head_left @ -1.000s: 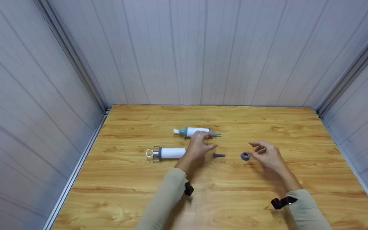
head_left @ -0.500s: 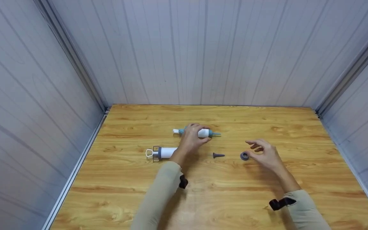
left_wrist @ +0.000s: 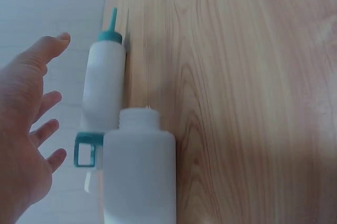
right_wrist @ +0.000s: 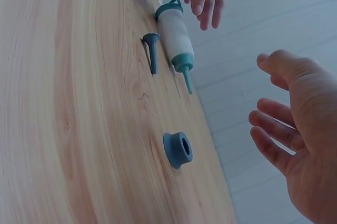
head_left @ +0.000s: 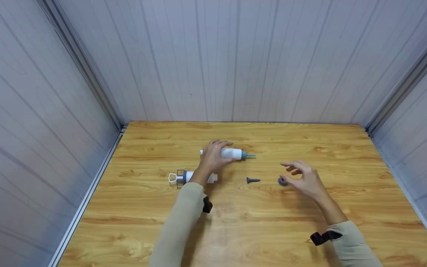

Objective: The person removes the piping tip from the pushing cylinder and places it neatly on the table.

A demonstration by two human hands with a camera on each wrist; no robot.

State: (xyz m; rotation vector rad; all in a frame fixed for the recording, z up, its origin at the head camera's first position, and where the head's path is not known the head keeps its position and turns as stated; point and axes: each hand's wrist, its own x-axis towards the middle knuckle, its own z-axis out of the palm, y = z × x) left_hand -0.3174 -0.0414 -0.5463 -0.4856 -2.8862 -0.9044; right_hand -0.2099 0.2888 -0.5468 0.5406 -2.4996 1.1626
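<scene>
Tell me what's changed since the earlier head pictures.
The left hand moved left and forward, toward the handle end of the small syringe. The right hand eased slightly left, its thumb now overlapping more of the grey ring in the head view. Neither hand has taken hold of anything. That syringe, the large syringe, the grey nozzle and the ring lie as before.

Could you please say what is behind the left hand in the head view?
The teal syringe: nozzle and part of the barrel show at right, handle tip at left; the left hand covers the collar.
</scene>
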